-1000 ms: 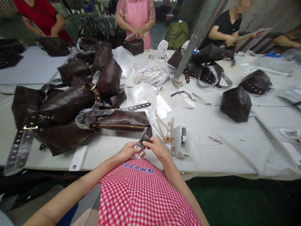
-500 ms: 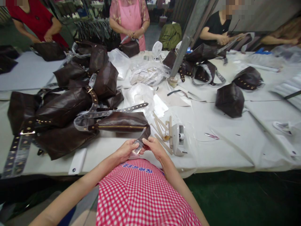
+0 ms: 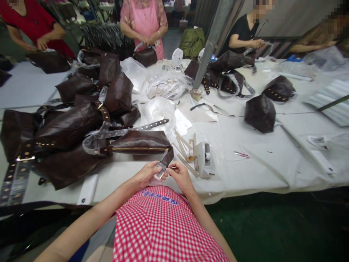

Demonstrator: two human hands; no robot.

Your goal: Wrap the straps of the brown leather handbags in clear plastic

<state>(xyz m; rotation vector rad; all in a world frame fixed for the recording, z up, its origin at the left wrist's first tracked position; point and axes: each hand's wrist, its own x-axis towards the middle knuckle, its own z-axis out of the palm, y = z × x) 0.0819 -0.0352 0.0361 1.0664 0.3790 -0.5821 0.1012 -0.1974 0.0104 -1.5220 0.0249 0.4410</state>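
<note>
A dark brown leather handbag with a gold zipper lies on the table in front of me. At its right end a short strap with a metal buckle and clear plastic film reaches toward my body. My left hand is closed around the strap by its buckle. My right hand is pinched beside the strap, thumb and finger together; whatever is between them is too small to make out. The bag's long strap, studded with eyelets and partly wrapped in film, curls behind it to the left.
Several brown handbags are heaped at the left. A white tape dispenser stands right of my hands, beside tan strips. Small snips lie farther right. A metal post rises from the table. Co-workers handle bags across it.
My right hand has drawn slightly away from the strap, its fingers now pinched. My left hand keeps its grip. The whole view has shifted a little to the right.
</note>
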